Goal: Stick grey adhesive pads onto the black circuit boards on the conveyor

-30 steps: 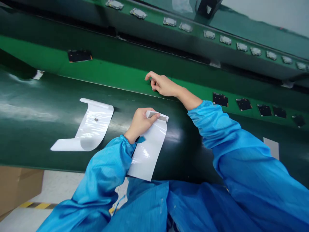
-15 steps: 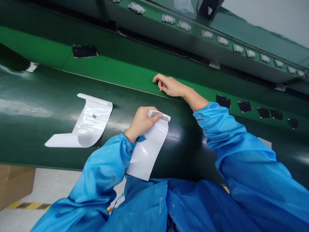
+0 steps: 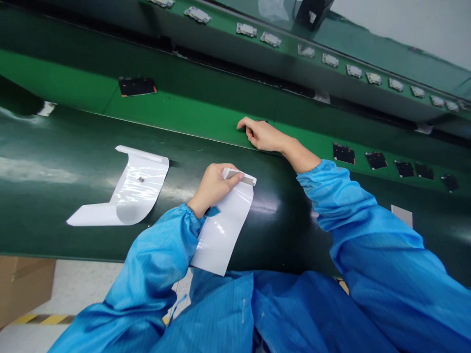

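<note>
My left hand [image 3: 215, 186] pinches the top of a glossy white sheet [image 3: 222, 233], with a grey strip [image 3: 246, 180] along its folded upper edge. The sheet hangs down toward my lap. My right hand [image 3: 265, 135] rests over the near edge of the green belt [image 3: 191, 115], fingers curled, index finger foremost. A small dark piece [image 3: 262, 120] shows just behind its knuckles; whatever lies under the fingers is hidden. Left of my hands, a second glossy sheet [image 3: 143, 189] with curled ends lies on the dark green bench [image 3: 91, 171], a tiny dark bit on it.
Black flat boards [image 3: 138, 87] lie on the belt, with several more [image 3: 344, 153] at right. A raised shelf at the back carries a row of silvery modules [image 3: 246, 30]. A grey card [image 3: 402, 216] lies beyond my right sleeve. A cardboard box [image 3: 27, 287] stands on the floor.
The belt and its boards have shifted right, and the dark piece now shows behind my right hand. That hand has moved slightly right. My left hand keeps its hold on the sheet.
</note>
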A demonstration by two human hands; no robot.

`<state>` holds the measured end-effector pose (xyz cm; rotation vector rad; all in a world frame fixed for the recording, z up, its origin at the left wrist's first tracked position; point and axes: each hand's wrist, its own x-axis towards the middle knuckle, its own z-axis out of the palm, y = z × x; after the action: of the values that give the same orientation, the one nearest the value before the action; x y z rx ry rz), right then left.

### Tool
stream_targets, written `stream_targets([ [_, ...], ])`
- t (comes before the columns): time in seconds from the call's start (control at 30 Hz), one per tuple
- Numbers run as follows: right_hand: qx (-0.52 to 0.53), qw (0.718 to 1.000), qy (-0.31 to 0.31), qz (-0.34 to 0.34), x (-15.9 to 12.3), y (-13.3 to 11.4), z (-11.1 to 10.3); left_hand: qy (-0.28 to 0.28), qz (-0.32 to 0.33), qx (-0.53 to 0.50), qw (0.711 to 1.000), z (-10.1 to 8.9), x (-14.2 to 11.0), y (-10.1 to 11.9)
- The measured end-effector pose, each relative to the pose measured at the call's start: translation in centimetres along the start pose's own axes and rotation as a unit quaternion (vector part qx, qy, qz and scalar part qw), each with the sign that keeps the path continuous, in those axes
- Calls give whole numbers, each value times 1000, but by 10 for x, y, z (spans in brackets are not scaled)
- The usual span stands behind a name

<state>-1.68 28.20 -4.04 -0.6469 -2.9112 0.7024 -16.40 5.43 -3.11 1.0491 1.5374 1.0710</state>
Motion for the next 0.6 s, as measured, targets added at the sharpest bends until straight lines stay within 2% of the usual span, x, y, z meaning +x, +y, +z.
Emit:
stream_targets([
  [0.1,-84,995,-9,50,-7,-9,-1,-2,0,-2,1000,0,1,-3],
  [0.17,-118,988,16,95,-13,-12,-6,-6,7,-10,1000,1,0,-4],
  [0.27,-107,980,79,150,-17,-5,-18,-19,32,-23,999,6,-4,-7],
  [0.33,-63,977,119,163,-5,2,-28,-32,46,-21,998,11,-7,-8],
  [0.4,14,979,132,157,22,2,-35,-51,51,-6,997,17,-10,-9],
  [0.47,106,978,117,138,61,-12,-37,-73,52,13,996,21,-13,-9],
  [0.53,172,974,94,112,107,-38,-33,-98,58,33,993,24,-16,-9],
  [0.6,195,974,79,81,155,-70,-24,-124,71,51,988,24,-18,-10],
])
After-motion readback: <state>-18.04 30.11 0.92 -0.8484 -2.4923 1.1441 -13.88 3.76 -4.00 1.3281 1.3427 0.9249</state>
